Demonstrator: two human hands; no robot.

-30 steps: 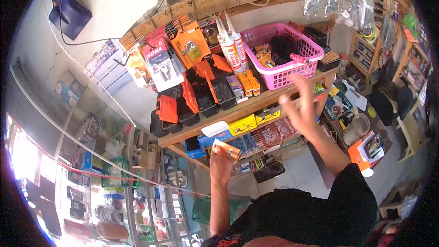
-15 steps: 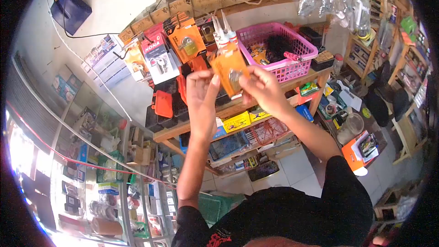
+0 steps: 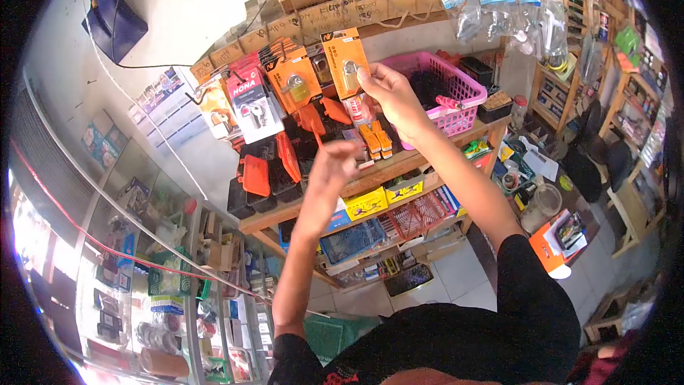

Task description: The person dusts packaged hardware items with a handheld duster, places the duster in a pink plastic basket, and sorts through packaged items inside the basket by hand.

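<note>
My right hand (image 3: 395, 100) pinches the lower right edge of an orange card-backed padlock pack (image 3: 343, 64), held upright in front of the shelf. Lower down, my left hand (image 3: 333, 171) is apart from the pack, slightly blurred, with its fingers loosely stretched and nothing visible in them. To the left of the held pack hangs another orange padlock pack (image 3: 292, 80). Beside that is a red and white HONA pack (image 3: 251, 103). Small orange boxes (image 3: 376, 141) lie on the wooden shelf to the right of my left hand.
A pink basket (image 3: 456, 117) with dark items stands right of my right hand. Black bins with orange-red lids (image 3: 255, 175) line the shelf's left part. Marked cardboard (image 3: 356, 6) runs along the back. Clear bags (image 3: 499, 18) hang at upper right. Glass-fronted shelving (image 3: 171, 278) stands at left.
Both hands held the padlock pack before. My left hand has let go and dropped lower, while my right hand has raised the pack up and slightly left toward the hanging packs.
</note>
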